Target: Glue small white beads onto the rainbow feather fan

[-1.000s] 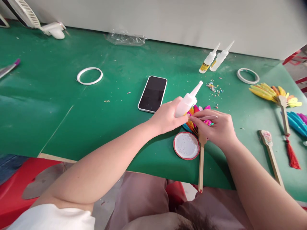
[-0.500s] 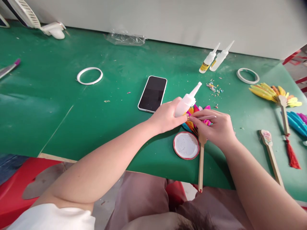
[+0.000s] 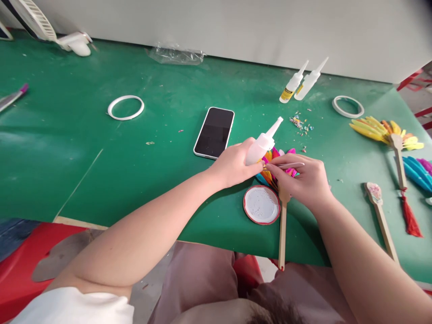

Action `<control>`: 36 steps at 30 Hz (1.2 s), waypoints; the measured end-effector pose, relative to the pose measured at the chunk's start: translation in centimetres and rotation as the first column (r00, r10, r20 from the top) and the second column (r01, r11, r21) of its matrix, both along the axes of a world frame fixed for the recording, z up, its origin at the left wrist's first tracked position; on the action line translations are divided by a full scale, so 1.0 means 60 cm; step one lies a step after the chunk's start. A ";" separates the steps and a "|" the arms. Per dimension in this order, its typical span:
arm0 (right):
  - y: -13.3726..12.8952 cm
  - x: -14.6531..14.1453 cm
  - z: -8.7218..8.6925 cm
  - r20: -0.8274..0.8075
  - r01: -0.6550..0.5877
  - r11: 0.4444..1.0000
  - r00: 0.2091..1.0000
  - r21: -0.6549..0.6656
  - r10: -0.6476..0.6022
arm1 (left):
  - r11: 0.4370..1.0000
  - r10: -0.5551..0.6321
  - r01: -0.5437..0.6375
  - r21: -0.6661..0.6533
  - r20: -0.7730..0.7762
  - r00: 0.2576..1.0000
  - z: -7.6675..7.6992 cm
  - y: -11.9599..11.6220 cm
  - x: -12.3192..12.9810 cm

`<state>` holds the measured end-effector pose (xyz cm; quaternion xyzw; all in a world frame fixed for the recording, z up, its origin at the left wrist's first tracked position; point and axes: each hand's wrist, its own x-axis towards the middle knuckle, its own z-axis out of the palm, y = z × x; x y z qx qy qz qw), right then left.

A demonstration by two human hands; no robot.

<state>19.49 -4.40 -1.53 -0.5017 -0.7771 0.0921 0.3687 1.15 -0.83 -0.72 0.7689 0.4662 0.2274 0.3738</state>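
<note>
My left hand is closed round a white glue bottle whose long nozzle points up and to the right. My right hand pinches a pair of tweezers, their tips close to my left fingers. Beneath both hands lies a feather fan in pink, orange and blue, partly hidden by them. Its wooden handle runs toward me past the table edge. Left of the handle sits a red-rimmed white lid with tiny beads or grains in it.
A phone lies beyond my left hand. Two glue bottles stand at the back, near scattered colourful bits. Tape rings lie at left and right. A yellow feather fan and a wooden stick are on the right.
Both hands stay almost still, holding the glue bottle and the tweezers over the fan. The whole view has shifted very slightly.
</note>
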 end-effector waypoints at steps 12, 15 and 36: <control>-0.012 -0.002 0.016 -0.199 0.173 0.985 0.966 0.012 -0.167 | 1.000 0.004 -0.004 0.004 -0.018 1.000 0.001 0.002 -0.002; -0.013 0.000 0.014 -0.249 0.208 0.978 0.949 0.034 -0.193 | 1.000 0.013 -0.013 -0.007 0.014 1.000 0.001 0.001 -0.001; -0.007 0.002 0.009 -0.165 0.197 0.980 0.968 0.036 -0.189 | 1.000 0.022 -0.018 -0.024 0.169 0.985 -0.010 0.002 -0.003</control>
